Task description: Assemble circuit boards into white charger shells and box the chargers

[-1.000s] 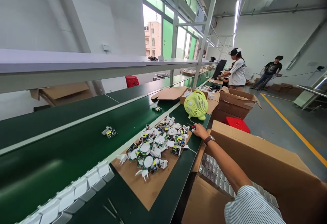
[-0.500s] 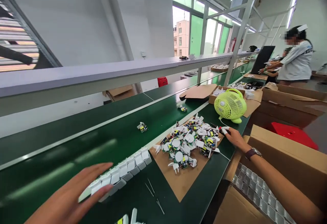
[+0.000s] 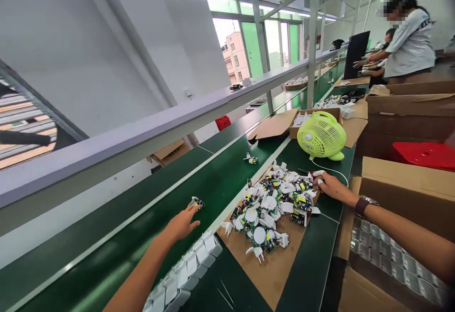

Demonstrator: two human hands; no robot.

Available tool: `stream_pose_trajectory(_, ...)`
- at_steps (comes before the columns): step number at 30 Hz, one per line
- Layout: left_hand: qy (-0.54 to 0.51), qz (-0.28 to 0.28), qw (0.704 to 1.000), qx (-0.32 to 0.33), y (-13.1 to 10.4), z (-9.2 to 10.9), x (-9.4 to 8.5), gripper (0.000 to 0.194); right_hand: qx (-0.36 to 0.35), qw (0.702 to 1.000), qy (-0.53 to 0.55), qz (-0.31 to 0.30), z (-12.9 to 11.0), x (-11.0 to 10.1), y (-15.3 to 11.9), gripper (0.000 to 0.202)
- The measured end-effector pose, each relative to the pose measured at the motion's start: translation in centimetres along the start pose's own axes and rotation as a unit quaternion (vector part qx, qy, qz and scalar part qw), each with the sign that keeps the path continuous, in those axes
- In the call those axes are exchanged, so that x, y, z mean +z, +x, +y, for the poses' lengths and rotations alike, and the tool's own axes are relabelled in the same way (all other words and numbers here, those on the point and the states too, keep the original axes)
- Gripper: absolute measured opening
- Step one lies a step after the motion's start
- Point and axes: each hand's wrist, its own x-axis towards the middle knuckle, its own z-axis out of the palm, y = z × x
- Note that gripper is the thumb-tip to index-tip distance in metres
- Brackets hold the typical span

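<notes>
My left hand (image 3: 183, 223) is stretched over the green belt, its fingertips at a small circuit board with white and yellow parts (image 3: 196, 202). Its thumb stands apart; the fingers partly cover the board. My right hand (image 3: 330, 186), with white covers on some fingertips, is closed around a slim tool with a red part (image 3: 314, 174); most of the tool is hidden. Beside that hand lies a heap of circuit boards with white plug housings (image 3: 270, 203) on a brown cardboard sheet (image 3: 245, 260). A row of white plastic cases (image 3: 192, 267) lies below my left forearm.
A green fan (image 3: 322, 135) stands behind the heap, its cable running right. Another board (image 3: 251, 159) lies farther along the belt. Tweezers (image 3: 226, 295) lie near the front. An open carton with trays (image 3: 394, 255) is at right. A person (image 3: 408, 41) stands beyond.
My left hand has moved from the row of white cases forward to the board on the belt. My right hand stays beside the heap with the tool. The view has shifted and tilted.
</notes>
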Motion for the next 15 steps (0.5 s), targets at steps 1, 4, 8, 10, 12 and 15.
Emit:
stream_pose_trajectory(1, 0.001, -0.003, 1.000, -0.004, 0.8, -0.3, 0.4, 0.065, -0.002, 1.000, 0.006, -0.004, 0.5, -0.6, -0.6, 0.027)
stream_pose_trajectory(4, -0.010, 0.003, 1.000, -0.018, 2.7, -0.9, 1.3, 0.068, 0.009, 1.000, -0.003, 0.001, 1.6, -2.1, -3.1, 0.032)
stream_pose_trajectory(8, -0.042, 0.041, 0.997, -0.043, 3.8, -1.3, 2.1, 0.053, 0.085, 0.992, -0.089, 0.019, 1.4, -2.4, -5.6, 0.037)
stream_pose_trajectory(10, -0.061, 0.064, 0.995, -0.055, 4.1, -1.2, 2.0, 0.040, 0.107, 0.988, -0.115, 0.017, 0.8, -2.0, -5.9, 0.035)
stream_pose_trajectory(12, -0.083, 0.084, 0.991, -0.060, 4.5, -0.7, 1.4, 0.032, 0.114, 0.986, -0.119, 0.010, 0.3, -1.6, -5.6, 0.031)
stream_pose_trajectory(15, -0.121, 0.111, 0.985, -0.052, 5.2, 1.8, -0.5, 0.040, 0.125, 0.984, -0.125, 0.001, -0.1, -1.4, -5.3, 0.028)
